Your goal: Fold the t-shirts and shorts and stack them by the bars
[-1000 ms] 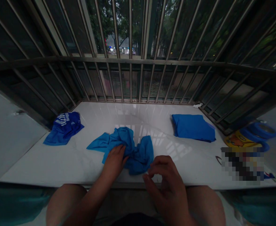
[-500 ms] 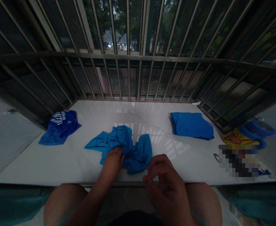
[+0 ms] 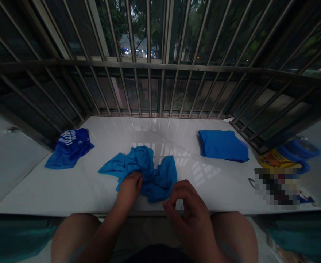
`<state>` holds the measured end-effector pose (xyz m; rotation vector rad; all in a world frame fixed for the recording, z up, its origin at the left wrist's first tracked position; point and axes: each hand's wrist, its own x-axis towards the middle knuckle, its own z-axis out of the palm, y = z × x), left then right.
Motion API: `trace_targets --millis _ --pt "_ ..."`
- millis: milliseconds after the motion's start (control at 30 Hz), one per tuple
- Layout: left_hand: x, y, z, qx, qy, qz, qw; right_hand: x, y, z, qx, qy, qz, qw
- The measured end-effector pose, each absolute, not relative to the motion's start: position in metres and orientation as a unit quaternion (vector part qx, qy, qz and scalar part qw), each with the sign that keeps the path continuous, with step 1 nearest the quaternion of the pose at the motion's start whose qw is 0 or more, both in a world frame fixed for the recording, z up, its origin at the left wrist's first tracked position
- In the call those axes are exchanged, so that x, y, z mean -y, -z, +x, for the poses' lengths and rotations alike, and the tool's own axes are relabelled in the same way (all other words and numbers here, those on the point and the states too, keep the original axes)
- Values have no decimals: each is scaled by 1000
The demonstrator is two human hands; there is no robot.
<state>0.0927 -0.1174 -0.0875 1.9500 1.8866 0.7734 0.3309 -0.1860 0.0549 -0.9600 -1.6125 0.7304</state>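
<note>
A crumpled light-blue cloth [image 3: 160,179], perhaps a garment, lies near the ledge's front edge; its kind is not clear. My left hand [image 3: 129,190] rests on its near left part, fingers curled into the folds and closed on the fabric. At the cloth's near right corner is my right hand [image 3: 190,212]. Its thumb and forefinger are bent together in a pinch, with a gap inside the curl. Whether any fabric is between those fingertips I cannot make out.
A darker blue printed garment [image 3: 71,146] lies at the left, and a folded blue cloth [image 3: 222,146] at the right. A yellow-and-blue container [image 3: 281,159] stands by the right wall beside a blurred-out patch. Metal bars [image 3: 163,67] close off the far side of the white ledge [image 3: 182,128].
My right hand has shifted slightly left, its fingertips drawing together beside the cloth. The fingers of my left hand have curled further into the folds. The cloth lies almost unchanged.
</note>
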Motion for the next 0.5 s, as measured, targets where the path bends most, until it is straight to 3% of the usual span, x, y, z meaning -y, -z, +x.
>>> trace_targets --millis 133,300,500 --pt "114 79 90 -661 -391 575 282 157 -1 333 772 -192 -474 378" --pt "114 57 66 -540 -644 248 482 130 59 349 806 -168 -553 125" --pt "136 34 -17 -466 -771 104 421 134 79 381 806 -132 -569 97"
